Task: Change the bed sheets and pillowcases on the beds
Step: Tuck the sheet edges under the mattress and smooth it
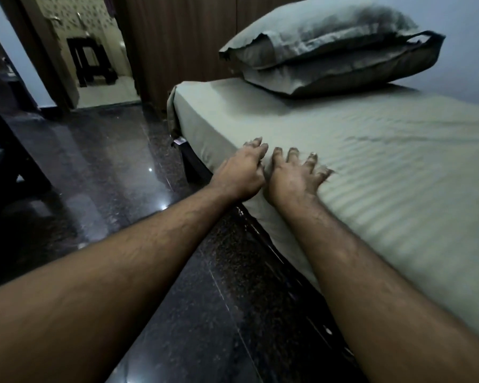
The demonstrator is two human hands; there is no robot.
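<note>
Two hands are on the near edge of the bed. The left hand [239, 172] rests at the very edge of the mattress, its fingers bent a little over the bed sheet [371, 161]. The right hand [293, 178] lies just beside it, a bit farther onto the bed, with its fingers spread wide and the tips pressing down into the cloth. Neither hand seems to have a real grip on the sheet. The fingertips are blurry, so I cannot be sure the left hand is not pinching a small fold.

The sheet is pale green with soft stripes. It covers the whole top of the bed and hangs down the near side. Two pillows [329, 48] in grey-green pillowcases are stacked at the far end, one on top of the other.

What could go wrong? If the hands push too hard toward the far side, the cloth could bunch up into new wrinkles. There are already some wavy lines to the right of the right hand. If they pull the sheet toward the near side, it could slide off on the side by the wall [468, 51]. The far left corner [174, 106] looks a bit loose, with cloth hanging there, so a hard tug may pop it free. The dark floor [94, 161] is shiny and may be slippery, so leaning far over the bed could make a foot slide.
</note>
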